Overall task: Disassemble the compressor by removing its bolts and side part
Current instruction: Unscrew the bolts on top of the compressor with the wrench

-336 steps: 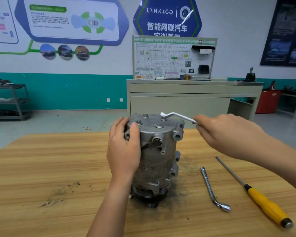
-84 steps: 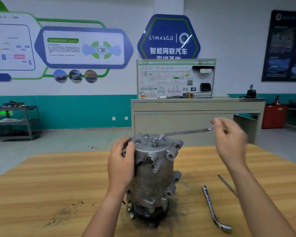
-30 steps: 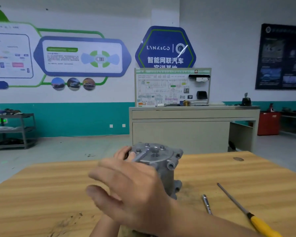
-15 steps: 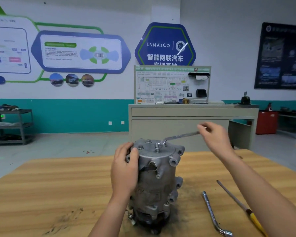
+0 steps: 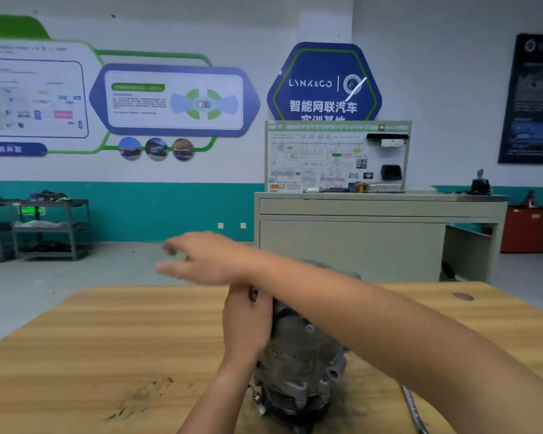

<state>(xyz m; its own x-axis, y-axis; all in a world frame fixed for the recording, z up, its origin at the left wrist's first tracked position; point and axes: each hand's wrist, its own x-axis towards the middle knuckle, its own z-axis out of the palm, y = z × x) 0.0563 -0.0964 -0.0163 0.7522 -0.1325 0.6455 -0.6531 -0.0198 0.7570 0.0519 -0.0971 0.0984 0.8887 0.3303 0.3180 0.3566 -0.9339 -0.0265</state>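
lettering on the blue wall sign (image 5: 323, 86) beyond the hands reads "lynk&co" above "智能网联汽车". the compressor (image 5: 298, 355) stands upright on the table (image 5: 107, 339), and the left hand (image 5: 246, 321) is curled round its left flank. the right hand (image 5: 201, 258), blurred, hangs up and left of the left hand, its forearm crossing the compressor's top; whether it holds anything cannot be told.

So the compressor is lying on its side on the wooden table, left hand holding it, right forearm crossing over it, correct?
No: the head view shows the compressor standing upright on the wooden table. The left hand does hold it and the right forearm does cross over it.
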